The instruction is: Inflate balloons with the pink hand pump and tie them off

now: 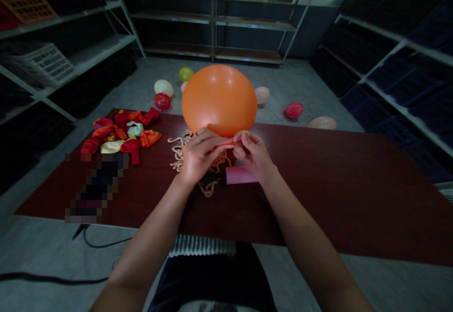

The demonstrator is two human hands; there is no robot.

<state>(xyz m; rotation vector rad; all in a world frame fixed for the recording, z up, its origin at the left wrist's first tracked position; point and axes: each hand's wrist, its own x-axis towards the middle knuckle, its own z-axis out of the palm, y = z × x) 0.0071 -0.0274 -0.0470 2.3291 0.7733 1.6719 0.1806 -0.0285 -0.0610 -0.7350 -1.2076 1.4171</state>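
Observation:
A large inflated orange balloon (219,97) rests at the far edge of the table, its neck toward me. My left hand (201,154) pinches the stretched neck between thumb and fingers. The fingertips of my right hand (250,151) are closed on the end of the same neck, close to the left fingertips. Whether the neck is knotted cannot be made out. Under my hands lies a balloon pump (240,175) with a pink barrel and black end, partly hidden by my right wrist. Tangled beige cord (179,154) spreads beneath and beside my left hand.
On the dark red table (336,184), a pile of uninflated balloons (122,132) lies at the left, above a blurred-out dark object (99,187). Several inflated balloons, such as a red one (293,110), are on the floor beyond. Metal shelves (212,19) stand around.

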